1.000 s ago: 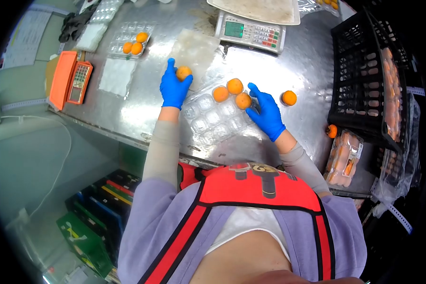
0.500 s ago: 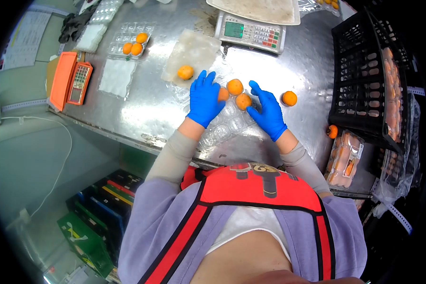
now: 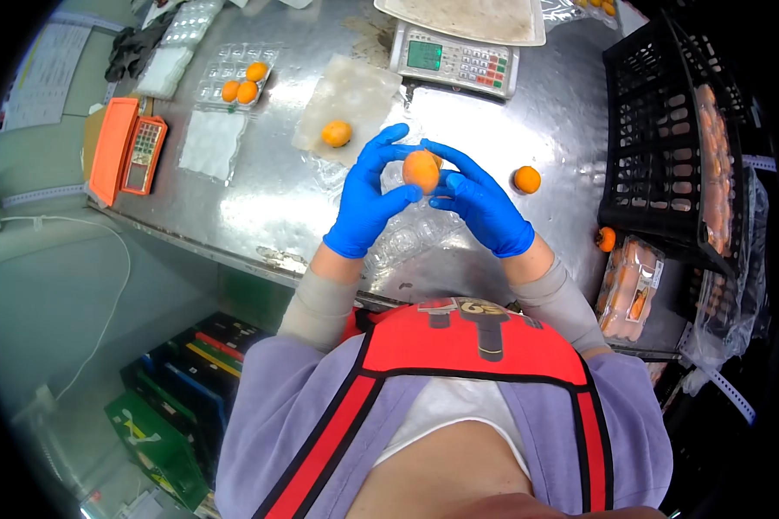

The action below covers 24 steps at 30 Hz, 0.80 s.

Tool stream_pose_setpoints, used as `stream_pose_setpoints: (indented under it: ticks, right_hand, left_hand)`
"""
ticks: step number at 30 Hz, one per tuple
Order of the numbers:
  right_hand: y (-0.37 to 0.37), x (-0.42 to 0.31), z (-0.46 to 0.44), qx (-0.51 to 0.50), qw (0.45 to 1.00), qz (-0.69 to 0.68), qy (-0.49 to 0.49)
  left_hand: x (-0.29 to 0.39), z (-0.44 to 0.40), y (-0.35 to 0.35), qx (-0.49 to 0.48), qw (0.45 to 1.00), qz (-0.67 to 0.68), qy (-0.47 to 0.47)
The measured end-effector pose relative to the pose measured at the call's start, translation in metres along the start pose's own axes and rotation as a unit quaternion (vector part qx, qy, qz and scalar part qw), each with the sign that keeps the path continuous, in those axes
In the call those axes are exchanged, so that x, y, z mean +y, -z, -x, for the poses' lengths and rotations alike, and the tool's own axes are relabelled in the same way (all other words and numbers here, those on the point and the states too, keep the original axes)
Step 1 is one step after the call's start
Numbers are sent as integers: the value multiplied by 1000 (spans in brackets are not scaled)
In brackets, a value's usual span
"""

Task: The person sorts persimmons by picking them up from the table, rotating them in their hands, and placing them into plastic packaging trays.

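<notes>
An orange persimmon (image 3: 421,172) is raised above the clear plastic tray (image 3: 407,238), between my two blue-gloved hands. My left hand (image 3: 365,197) grips it from the left, thumb below and fingers above. From the right, the fingers of my right hand (image 3: 486,208) close on its side. A bit of another orange fruit shows just behind the held one; the rest is hidden by it and my fingers. One loose persimmon (image 3: 337,133) sits on a whitish sheet (image 3: 342,91) beyond my left hand. Another persimmon (image 3: 527,179) lies on the metal table, right of my right hand.
A digital scale (image 3: 455,59) stands at the back. To the left are a tray with three persimmons (image 3: 247,92) and an orange scale (image 3: 130,151). A black crate (image 3: 658,138) stands at right, with a packed clear box (image 3: 630,290) near it.
My hands have come together and lifted a persimmon off the tray. My left hand has turned so its thumb faces right; my right fingers have moved left onto the fruit.
</notes>
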State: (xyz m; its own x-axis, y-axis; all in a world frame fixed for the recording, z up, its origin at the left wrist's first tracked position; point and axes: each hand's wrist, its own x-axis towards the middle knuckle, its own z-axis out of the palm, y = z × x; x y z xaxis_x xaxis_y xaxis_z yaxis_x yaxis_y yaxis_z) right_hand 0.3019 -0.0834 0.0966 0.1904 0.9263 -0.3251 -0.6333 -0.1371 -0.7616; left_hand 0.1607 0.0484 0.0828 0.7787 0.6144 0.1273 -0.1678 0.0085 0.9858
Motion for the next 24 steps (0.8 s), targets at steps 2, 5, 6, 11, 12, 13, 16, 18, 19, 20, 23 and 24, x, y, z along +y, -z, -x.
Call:
stream_pose_setpoints:
  ticks: [2, 5, 6, 11, 12, 13, 16, 18, 19, 20, 23, 24]
  right_hand:
    - [-8, -2, 1, -20, 999, -1, 27]
    - [-14, -2, 1, -4, 996, 54, 71]
    - [-14, -3, 3, -4, 996, 54, 72]
    - [-17, -2, 9, 57, 963, 196, 177]
    - [-17, -2, 9, 57, 963, 195, 177]
    - [-18, -3, 9, 61, 952, 222, 202]
    - [-19, -3, 10, 72, 929, 277, 237]
    - [-19, -2, 9, 77, 917, 304, 246]
    - [-18, -1, 9, 88, 912, 316, 246]
    - [-17, -1, 9, 98, 907, 328, 245]
    - [-17, 0, 10, 111, 902, 352, 225]
    - [-17, 2, 9, 111, 902, 352, 224]
  left_hand:
    - [1, 2, -5, -11, 1000, 6, -8]
    - [-2, 3, -8, -23, 999, 27, -14]
    - [-2, 2, -8, -29, 999, 10, -18]
    - [1, 7, -15, -7, 989, 139, 49]
    - [-1, 8, -14, -9, 986, 155, 55]
    - [-1, 8, -14, -12, 983, 171, 61]
    - [9, 8, -18, -29, 984, 165, 59]
    - [12, 6, -18, -29, 989, 134, 63]
    - [14, 5, -19, -30, 992, 102, 67]
    - [16, 4, -20, -29, 992, 102, 67]
    - [18, 2, -25, -9, 994, 83, 74]
    - [16, 0, -26, 3, 996, 54, 76]
